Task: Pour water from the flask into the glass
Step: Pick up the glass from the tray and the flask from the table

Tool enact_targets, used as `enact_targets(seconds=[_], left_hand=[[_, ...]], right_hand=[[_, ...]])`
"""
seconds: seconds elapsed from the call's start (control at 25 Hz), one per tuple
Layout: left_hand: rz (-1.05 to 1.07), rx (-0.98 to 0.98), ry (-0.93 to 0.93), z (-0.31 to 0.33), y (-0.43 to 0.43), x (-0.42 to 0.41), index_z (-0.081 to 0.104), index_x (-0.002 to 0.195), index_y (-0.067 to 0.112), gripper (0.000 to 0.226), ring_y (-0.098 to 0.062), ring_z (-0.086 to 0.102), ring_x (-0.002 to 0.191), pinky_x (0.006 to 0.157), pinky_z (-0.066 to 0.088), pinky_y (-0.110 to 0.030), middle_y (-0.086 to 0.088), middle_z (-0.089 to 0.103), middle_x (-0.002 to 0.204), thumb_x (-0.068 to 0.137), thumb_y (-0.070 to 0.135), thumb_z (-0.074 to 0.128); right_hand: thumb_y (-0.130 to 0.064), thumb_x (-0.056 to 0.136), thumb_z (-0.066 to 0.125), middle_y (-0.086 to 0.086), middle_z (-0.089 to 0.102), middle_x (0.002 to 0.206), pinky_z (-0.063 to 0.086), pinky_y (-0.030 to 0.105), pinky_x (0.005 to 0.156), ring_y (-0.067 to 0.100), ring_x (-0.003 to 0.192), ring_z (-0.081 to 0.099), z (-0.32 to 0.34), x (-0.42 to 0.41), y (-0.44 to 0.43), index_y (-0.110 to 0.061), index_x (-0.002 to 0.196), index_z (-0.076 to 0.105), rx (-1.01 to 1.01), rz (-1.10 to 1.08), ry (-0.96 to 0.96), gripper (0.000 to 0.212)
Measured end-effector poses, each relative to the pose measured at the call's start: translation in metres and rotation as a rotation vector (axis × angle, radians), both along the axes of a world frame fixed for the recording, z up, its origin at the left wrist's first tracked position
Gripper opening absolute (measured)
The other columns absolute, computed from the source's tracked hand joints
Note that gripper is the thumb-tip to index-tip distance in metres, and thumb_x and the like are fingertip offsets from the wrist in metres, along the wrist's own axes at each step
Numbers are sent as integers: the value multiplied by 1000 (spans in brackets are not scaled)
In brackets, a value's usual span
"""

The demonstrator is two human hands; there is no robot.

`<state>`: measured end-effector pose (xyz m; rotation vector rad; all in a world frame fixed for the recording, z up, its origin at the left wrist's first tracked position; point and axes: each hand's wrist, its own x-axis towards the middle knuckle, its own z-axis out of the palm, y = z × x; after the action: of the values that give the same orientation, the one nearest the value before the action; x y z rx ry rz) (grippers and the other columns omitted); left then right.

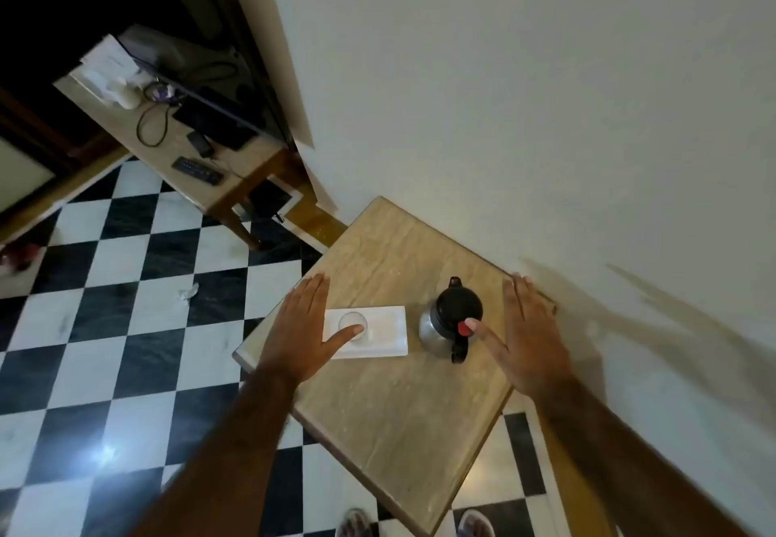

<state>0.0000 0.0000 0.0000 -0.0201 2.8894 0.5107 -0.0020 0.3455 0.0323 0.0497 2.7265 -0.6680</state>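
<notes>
A steel flask (451,318) with a black lid, a spout and a red button stands upright on a small beige table (403,402). To its left a clear glass (355,323) stands on a white tray (388,341). My left hand (300,328) hovers flat and open over the tray's left end, its thumb reaching in front of the glass. My right hand (529,335) is spread open just right of the flask, the thumb tip beside the red button. Neither hand holds anything.
The table stands against a pale wall (525,95). A black and white checkered floor (126,305) lies to the left. A second table (218,175) at the back left carries a screen, cables, a remote and papers. My feet show at the bottom edge.
</notes>
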Motion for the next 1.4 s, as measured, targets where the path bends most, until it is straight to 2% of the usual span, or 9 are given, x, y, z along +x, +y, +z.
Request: enact_targets(seconds=[0.16,0.32,0.48,0.6,0.68,0.8,0.92,1.12,1.4], left_hand=[[320,288,-158,-64,0,-8,13,161,28,115,-26,21,156,125,23,-52,0,19,170,73,77,67],[471,505,-308,-121,13,-12,34,153,25,112,-23,50,135,113,43,-44,3,48,149,63,74,79],[588,675,-275,-172,25,0,48,141,31,90,-21,57,126,108,51,-49,5,58,141,63,43,92],[669,714,-161,-190,33,4,54,139,26,76,-22,59,126,103,54,-40,2,62,138,73,29,91],[698,723,-90,-199,37,1,57,137,24,70,-21,60,125,99,55,-36,2,64,135,75,26,90],[710,752,-53,-208,42,0,58,134,27,67,-21,62,124,102,56,-43,3,65,134,75,29,90],[700,740,-38,-212,42,-1,58,134,29,65,-20,62,124,100,57,-44,4,66,133,76,29,89],[655,756,35,-213,40,-8,58,131,23,62,-16,62,117,101,57,-39,6,65,128,77,20,88],[491,703,94,-128,41,-4,53,129,34,64,5,61,108,77,49,-2,29,58,118,75,34,88]], right_hand=[[-82,89,37,15,30,172,27,49,124,35,156,32,-52,2,-9,-15,167,19,-300,-306,-200,104],[-85,84,45,9,66,138,34,45,112,29,133,56,-106,7,-24,-15,148,56,-618,-620,-468,95],[-83,81,60,11,79,114,40,42,111,28,116,69,-149,21,-33,-18,121,75,-905,-733,-368,77],[-57,94,66,21,77,95,48,47,105,37,100,72,-161,13,-39,-13,107,77,-991,-765,-225,47],[-60,87,68,12,74,85,52,47,98,31,89,69,-170,11,-45,-12,104,75,-1026,-783,-171,51],[-61,86,59,7,64,83,52,23,79,18,78,60,-176,19,-56,-6,104,69,-1050,-739,-75,59],[-53,91,54,10,58,82,48,14,68,11,71,56,-181,25,-59,-3,102,66,-1050,-746,13,52],[-73,78,67,6,49,72,43,32,76,20,70,49,-174,10,-32,-11,90,63,-1082,-741,21,64],[-56,91,65,-1,44,59,38,43,92,14,60,48,-109,5,-2,-18,88,72,-1117,-715,-52,39]])
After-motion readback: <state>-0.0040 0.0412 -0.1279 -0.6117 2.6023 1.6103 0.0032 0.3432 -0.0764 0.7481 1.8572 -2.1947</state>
